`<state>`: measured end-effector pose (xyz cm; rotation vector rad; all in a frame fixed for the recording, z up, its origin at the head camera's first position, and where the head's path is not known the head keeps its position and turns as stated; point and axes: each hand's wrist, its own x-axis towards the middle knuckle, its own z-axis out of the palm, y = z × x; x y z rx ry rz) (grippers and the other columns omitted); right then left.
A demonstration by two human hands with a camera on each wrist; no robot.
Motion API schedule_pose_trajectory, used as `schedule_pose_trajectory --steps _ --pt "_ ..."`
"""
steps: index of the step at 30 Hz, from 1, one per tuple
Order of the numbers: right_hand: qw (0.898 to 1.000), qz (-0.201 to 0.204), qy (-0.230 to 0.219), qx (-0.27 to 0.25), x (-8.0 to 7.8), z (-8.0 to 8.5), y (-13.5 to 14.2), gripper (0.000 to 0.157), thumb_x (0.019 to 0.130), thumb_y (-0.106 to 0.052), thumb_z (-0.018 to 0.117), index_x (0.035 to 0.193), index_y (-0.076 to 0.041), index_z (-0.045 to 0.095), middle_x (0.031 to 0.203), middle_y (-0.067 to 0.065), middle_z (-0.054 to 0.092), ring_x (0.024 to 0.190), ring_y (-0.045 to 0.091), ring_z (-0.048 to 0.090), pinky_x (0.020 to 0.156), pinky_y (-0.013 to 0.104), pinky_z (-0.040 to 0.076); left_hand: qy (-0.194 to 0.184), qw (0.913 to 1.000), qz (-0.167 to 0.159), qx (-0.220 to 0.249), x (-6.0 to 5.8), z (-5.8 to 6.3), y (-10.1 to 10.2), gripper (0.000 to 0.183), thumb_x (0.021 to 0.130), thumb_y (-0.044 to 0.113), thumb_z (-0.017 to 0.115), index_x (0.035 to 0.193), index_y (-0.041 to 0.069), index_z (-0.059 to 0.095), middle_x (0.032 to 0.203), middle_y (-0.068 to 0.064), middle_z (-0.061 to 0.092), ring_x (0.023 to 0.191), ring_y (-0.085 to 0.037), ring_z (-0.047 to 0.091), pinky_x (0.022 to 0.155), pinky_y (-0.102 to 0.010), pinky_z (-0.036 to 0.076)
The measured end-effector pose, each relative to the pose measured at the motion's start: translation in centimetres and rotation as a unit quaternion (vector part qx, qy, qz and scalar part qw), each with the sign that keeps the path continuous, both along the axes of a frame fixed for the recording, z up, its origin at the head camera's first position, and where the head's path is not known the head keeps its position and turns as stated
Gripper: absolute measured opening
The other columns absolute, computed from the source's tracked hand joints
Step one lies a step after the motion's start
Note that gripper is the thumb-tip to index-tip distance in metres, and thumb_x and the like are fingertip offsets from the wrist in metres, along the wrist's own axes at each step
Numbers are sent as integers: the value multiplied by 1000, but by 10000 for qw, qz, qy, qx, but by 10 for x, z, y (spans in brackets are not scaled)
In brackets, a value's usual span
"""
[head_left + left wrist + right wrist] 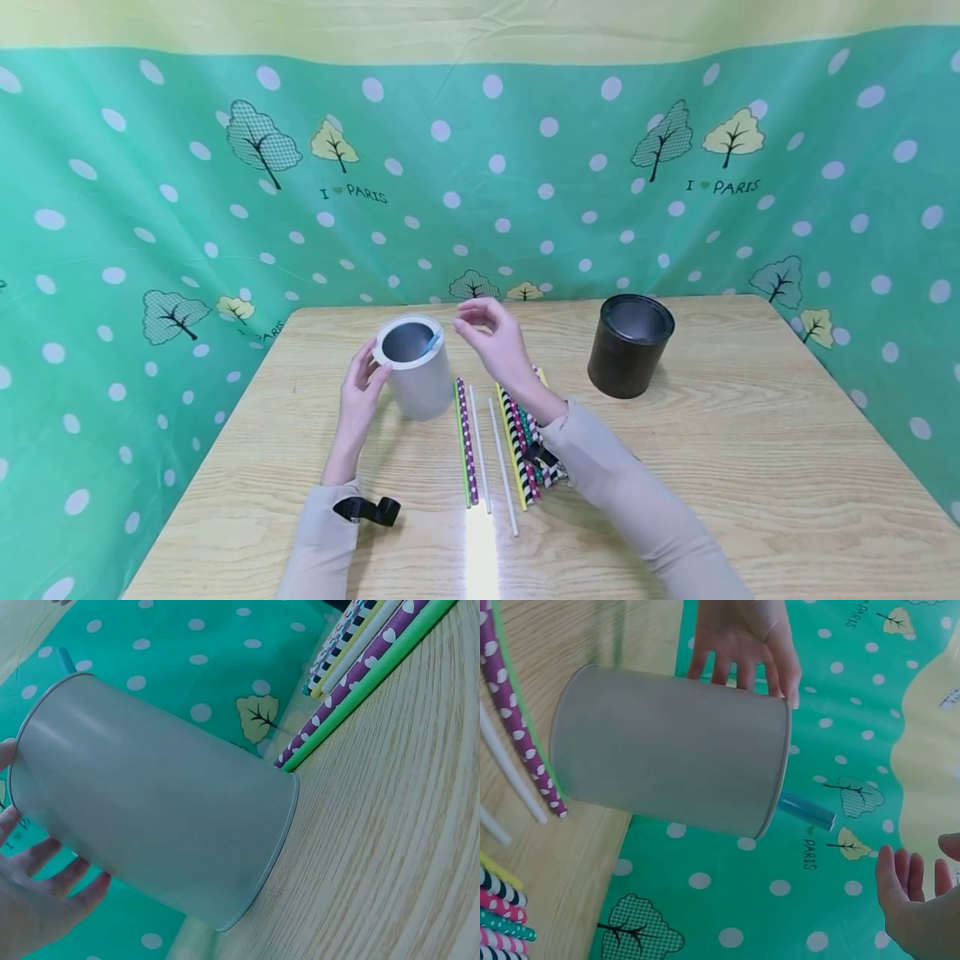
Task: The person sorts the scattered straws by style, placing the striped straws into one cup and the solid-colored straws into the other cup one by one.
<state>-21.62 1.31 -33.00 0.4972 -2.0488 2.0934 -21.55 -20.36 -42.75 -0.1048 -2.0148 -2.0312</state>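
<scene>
A white can (pixel 422 387) stands upright on the table, left of the middle. My left hand (pixel 358 400) holds it near the rim from the left side, with thumb and fingers spread round its wall. Inside the can leans a blue paper straw (pixel 807 811), its end poking just above the rim. My right hand (pixel 498 342) hovers right of the can's rim, holding nothing, its fingers loosely bent. Beside the can lie a green straw (pixel 461 450), a purple straw with white hearts (pixel 470 467) and two white straws (pixel 502 467).
Several patterned and yellow straws (pixel 517 450) lie under my right forearm, partly hidden by it. A dark can (pixel 626 358) stands farther right on the wooden table (pixel 750 433). A green dotted cloth (pixel 525 167) hangs behind the table's back edge.
</scene>
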Motion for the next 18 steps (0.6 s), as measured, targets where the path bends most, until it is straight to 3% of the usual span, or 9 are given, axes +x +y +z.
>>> schedule_pose_trajectory --steps 7,18 --pt "9989 30 -288 366 1 -12 12 26 82 -5 60 106 4 54 101 17 57 91 21 55 82 25 48 -7 10000 -39 9 0 0 -1 50 88 7 52 134 6 33 135 -11 38 118 -22 38 100 -36 31" --pt "9925 66 -471 1125 -2 -29 27 23 82 -6 59 104 1 56 97 12 59 89 22 56 79 27 48 17 10000 -45 2 0 0 -1 50 88 7 53 134 6 33 135 -11 38 118 -22 38 96 -25 35"
